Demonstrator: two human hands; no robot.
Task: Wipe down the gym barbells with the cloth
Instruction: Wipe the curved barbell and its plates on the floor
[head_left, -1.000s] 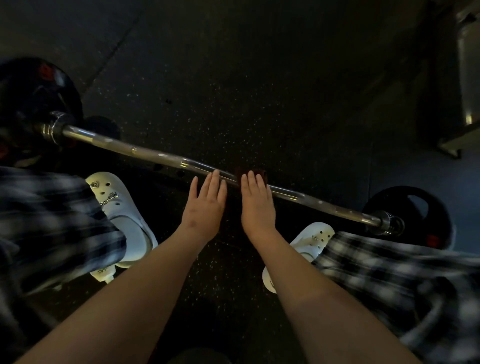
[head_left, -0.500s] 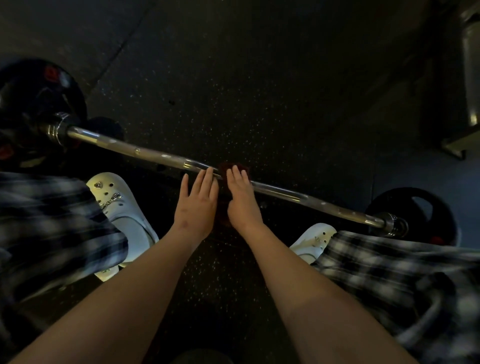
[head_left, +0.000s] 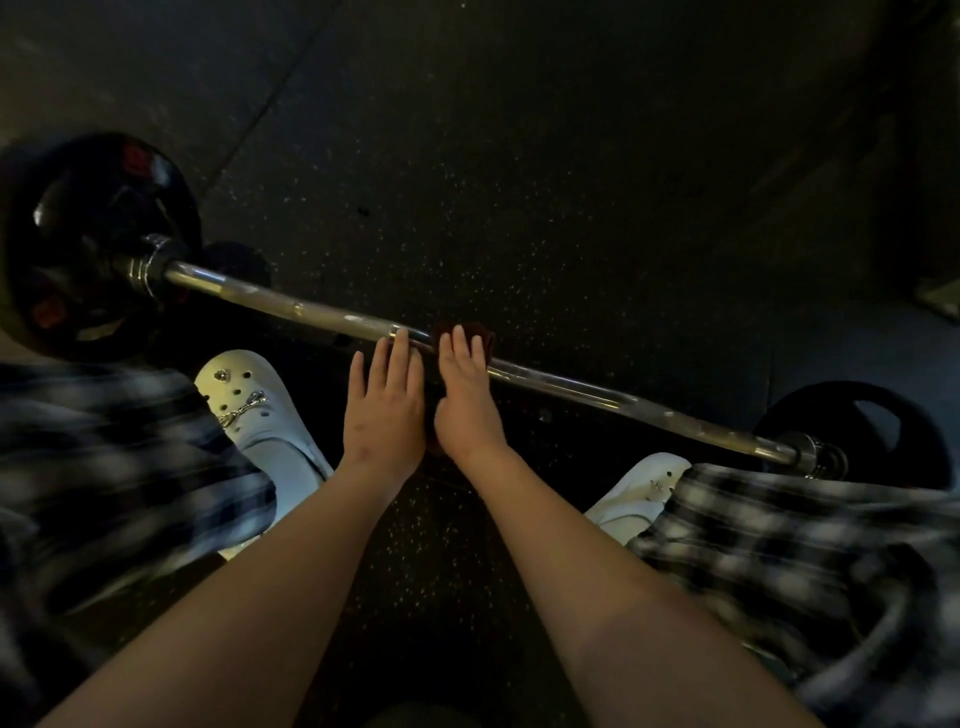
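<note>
A chrome barbell (head_left: 571, 389) lies on the dark floor, running from upper left to lower right, with a black plate (head_left: 98, 244) on its left end and a smaller black plate (head_left: 852, 431) on its right end. A dark reddish cloth (head_left: 480, 332) is draped over the middle of the bar. My right hand (head_left: 467, 400) lies flat on the cloth, fingers pressed over the bar. Beside it, my left hand (head_left: 384, 410) lies flat with its fingertips on the bar, fingers together, holding nothing visible.
My two white clogs (head_left: 254, 410) (head_left: 634, 493) stand on the speckled rubber floor (head_left: 519, 182) just behind the bar. Plaid trouser legs (head_left: 810, 561) fill the lower left and right corners. A pale edge of some equipment (head_left: 940, 301) shows at the far right.
Both hands have slid left along the bar together, carrying the cloth with them. The barbell itself has stayed in place.
</note>
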